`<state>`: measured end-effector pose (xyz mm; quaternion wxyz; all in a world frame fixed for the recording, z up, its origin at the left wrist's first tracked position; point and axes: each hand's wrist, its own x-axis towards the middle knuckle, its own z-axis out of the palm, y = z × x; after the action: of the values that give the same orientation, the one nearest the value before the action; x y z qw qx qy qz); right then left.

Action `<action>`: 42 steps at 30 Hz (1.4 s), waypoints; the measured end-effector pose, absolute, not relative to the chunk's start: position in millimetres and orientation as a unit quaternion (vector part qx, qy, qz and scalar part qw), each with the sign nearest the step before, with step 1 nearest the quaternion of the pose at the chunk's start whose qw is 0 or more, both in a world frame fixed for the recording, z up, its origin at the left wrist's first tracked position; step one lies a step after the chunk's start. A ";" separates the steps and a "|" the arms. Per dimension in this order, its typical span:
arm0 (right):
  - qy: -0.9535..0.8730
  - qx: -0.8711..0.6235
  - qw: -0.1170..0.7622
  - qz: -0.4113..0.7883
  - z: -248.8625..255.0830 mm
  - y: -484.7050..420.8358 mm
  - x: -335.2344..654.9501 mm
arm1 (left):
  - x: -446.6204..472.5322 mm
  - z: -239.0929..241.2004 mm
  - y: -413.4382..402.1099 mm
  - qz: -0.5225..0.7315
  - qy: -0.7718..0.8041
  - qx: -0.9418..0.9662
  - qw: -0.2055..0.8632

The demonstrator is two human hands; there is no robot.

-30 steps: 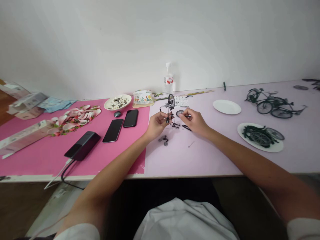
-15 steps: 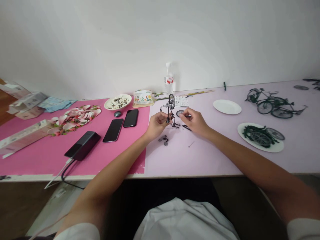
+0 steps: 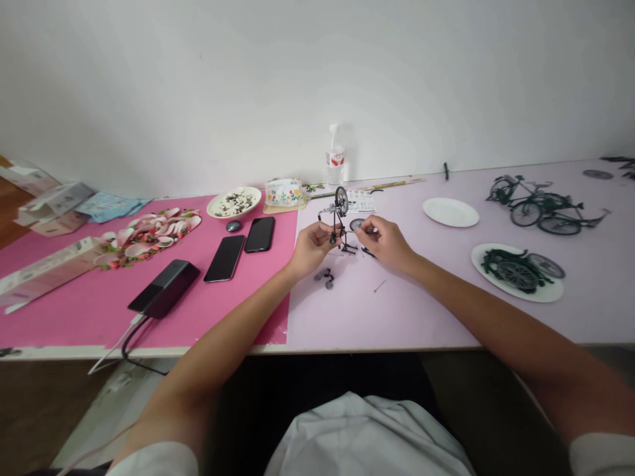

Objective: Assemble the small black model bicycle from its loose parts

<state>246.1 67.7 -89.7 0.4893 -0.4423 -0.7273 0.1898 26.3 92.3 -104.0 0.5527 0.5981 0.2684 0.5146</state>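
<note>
The left hand (image 3: 312, 246) pinches a model bicycle (image 3: 340, 210) that may slip if the right hand (image 3: 384, 239), pinching a thin rod (image 3: 350, 231) alongside, overpushes.

Small craft or model-assembly workspace; home or workshop, cannot tell. Long counter (image 3: 372, 348) along plain pale wall (image 3: 198, 99), topped with pink covering (image 3: 253, 304) and lilac covering (image 3: 421, 311). Part-built miniature bicycle (image 3: 340, 209) held mid-counter; more miniature bicycles (image 3: 526, 213) at right, dark bicycle parts (image 3: 516, 274) on white plate (image 3: 550, 293). Printed paper (image 3: 361, 201), opened cartons (image 3: 52, 206), heaped petal-shaped pieces (image 3: 171, 228) and smartphones (image 3: 224, 258) share surface.
</note>
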 end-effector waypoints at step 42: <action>-0.727 -0.442 0.495 0.176 -92.3 70.0 248.9 | 20.4 -101.6 96.0 0.510 0.270 0.613 0.540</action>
<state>248.9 70.0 -92.3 0.4954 -0.4418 -0.7269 0.1760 20.4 96.0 -101.6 0.5404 0.6127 0.2697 0.5098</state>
